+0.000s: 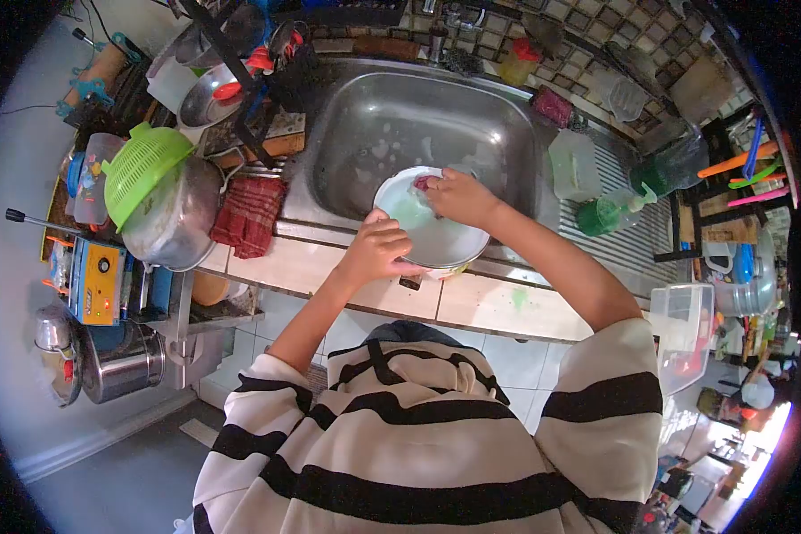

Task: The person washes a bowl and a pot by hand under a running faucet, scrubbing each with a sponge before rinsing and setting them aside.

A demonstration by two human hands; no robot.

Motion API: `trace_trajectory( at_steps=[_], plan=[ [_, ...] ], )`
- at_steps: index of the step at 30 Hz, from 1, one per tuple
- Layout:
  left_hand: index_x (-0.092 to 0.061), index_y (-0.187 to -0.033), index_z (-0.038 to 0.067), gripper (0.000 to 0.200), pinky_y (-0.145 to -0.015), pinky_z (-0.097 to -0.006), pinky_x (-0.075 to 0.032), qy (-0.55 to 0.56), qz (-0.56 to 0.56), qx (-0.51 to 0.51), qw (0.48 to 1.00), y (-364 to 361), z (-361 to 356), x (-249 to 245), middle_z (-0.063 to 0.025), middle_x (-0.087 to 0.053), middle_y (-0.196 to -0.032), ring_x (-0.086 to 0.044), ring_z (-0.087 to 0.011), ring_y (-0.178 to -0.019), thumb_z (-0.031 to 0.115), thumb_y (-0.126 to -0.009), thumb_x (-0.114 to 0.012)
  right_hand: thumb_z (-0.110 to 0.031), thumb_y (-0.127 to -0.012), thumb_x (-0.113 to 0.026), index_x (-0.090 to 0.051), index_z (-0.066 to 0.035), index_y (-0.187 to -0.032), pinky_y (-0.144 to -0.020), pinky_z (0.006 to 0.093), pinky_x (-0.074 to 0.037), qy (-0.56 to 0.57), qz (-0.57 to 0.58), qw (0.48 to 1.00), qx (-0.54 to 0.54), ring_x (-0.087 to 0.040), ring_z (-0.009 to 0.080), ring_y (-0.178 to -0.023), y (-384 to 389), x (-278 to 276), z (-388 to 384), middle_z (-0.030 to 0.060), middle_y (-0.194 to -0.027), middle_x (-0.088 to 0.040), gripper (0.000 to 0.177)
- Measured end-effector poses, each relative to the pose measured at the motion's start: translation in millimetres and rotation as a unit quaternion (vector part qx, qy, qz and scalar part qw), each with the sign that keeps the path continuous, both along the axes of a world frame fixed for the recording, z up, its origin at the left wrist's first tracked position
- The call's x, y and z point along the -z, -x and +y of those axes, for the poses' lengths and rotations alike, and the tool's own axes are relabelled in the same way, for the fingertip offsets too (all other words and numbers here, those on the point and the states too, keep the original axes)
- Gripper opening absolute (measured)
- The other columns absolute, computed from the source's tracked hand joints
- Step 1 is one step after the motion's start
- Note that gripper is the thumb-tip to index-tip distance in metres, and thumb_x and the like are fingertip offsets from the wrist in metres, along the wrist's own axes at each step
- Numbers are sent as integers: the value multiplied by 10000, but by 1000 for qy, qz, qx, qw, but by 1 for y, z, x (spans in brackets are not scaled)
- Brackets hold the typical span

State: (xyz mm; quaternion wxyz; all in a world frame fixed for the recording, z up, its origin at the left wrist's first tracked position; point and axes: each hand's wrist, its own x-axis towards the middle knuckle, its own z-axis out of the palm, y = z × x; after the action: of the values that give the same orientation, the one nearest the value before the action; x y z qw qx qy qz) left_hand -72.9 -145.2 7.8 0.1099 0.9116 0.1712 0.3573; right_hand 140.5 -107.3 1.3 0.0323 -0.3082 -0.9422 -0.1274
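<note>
A round white bowl (449, 245), soapy inside, is held at the front edge of the metal sink (347, 116), its mouth tipped toward the camera. My left hand (376, 249) grips its near left rim, fingers bent over the edge. Inside the bowl, at its far side, my right hand (460, 200) is closed on a dark red scrubbing pad (421, 183), mostly covered by the fingers. Suds and wet patches show on the sink floor beyond the bowl.
Left of the sink lie a red cloth (249, 214) and a big metal pot (178, 218) with a green colander (147, 169). On the right stand a green soap bottle (601, 215), a clear plastic container (575, 165) and a red sponge (553, 107). A tiled counter edge (476, 298) runs in front.
</note>
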Motion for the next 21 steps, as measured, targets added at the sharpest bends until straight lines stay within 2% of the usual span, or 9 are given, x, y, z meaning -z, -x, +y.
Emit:
trace_trajectory(
  at_steps=[5,7,11,13,14,16,17,19,21],
  plan=[
    [-433,-503,90,410,-599,-301,-337,-1,-1,6,1000,1,1,3,8,-454,-522,-443,-148,-533,362,-473,-738,-183,-675,-573,-655,-78,-740,-810,289,-386,30,-68,997,14,-529,128,-949,2,-16,-6,28,-913,-620,148],
    [-435,-504,90,408,-600,-300,-338,-5,0,7,1000,1,1,4,9,-460,-527,-444,-146,-536,363,-473,-737,-227,-673,-615,-669,-108,-755,-837,285,-360,161,-217,959,86,-521,132,-963,5,-32,-19,36,-903,-624,154],
    [-436,-505,88,407,-600,-299,-339,-4,5,6,1000,2,2,2,7,-461,-531,-446,-147,-540,365,-475,-733,-241,-675,-632,-672,-104,-787,-769,291,-408,234,-211,933,172,-560,171,-904,13,-45,-36,56,-853,-633,182],
    [-434,-505,88,409,-599,-300,-338,-4,7,6,1000,1,2,2,5,-455,-528,-445,-150,-539,365,-477,-733,-222,-696,-587,-664,-65,-790,-662,309,-448,444,-178,847,231,-594,220,-783,15,-58,-35,85,-803,-637,199],
    [-429,-504,88,415,-597,-302,-338,-6,8,3,1000,1,2,2,2,-447,-524,-444,-153,-538,371,-474,-731,-222,-696,-587,-664,-65,-790,-662,309,-448,444,-178,847,231,-594,220,-783,14,-58,-33,85,-803,-637,199],
    [-423,-502,88,421,-596,-304,-337,-8,9,2,1000,0,3,3,-1,-438,-519,-443,-157,-538,376,-472,-728,-232,-704,-553,-642,-25,-825,-586,334,-458,595,-74,787,144,-590,229,-678,13,-55,-28,104,-763,-628,256],
    [-419,-501,88,424,-594,-306,-336,-5,9,2,1000,0,4,4,-3,-432,-515,-442,-160,-537,381,-468,-724,-232,-704,-553,-642,-25,-825,-586,334,-458,595,-73,787,144,-590,229,-678,14,-52,-30,104,-763,-628,256],
    [-414,-500,89,428,-592,-308,-335,-3,9,-1,1000,0,5,6,-6,-425,-512,-441,-163,-536,385,-463,-721,-209,-704,-547,-622,-24,-863,-603,310,-451,691,83,699,164,-574,193,-681,19,-42,-33,102,-719,-610,255],
    [-412,-500,89,430,-594,-312,-335,6,-13,13,1000,-2,5,8,-3,-435,-519,-441,-166,-537,397,-463,-711,-171,-712,-538,-608,-17,-892,-617,308,-451,675,74,721,139,-568,181,-694,32,-28,-26,91,-734,-605,248]
  ],
)
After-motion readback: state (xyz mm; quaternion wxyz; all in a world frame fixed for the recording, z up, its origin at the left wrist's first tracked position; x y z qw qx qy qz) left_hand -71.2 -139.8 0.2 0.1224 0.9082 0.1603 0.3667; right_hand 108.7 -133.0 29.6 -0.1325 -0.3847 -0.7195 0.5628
